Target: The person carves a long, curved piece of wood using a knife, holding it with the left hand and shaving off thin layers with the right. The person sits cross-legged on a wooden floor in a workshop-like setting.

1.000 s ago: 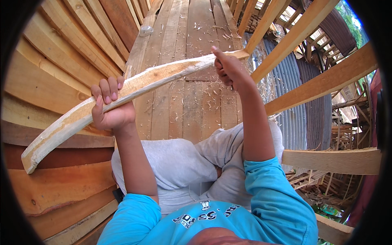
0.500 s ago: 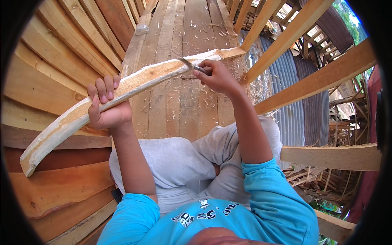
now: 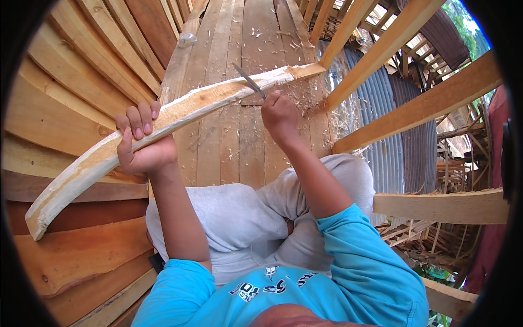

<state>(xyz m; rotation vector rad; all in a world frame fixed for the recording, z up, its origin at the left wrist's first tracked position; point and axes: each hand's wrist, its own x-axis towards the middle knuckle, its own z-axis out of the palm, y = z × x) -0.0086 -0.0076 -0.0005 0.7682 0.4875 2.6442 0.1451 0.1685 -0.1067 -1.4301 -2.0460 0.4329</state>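
Where right hand [image 3: 280, 115] grips blade [image 3: 249, 79], handle hidden (plank [image 3: 163, 122] end cropped).

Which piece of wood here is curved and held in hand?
The pale curved stick, gripped by the left hand; the planks and beams around it are straight and fixed.

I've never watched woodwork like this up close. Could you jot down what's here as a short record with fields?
Left hand: grips the long curved wooden piece near its middle
Right hand: holds a thin metal blade against the piece's upper edge
Underfoot: plank floor strewn with wood shavings
Surroundings: slanted wooden beams, corrugated metal sheet
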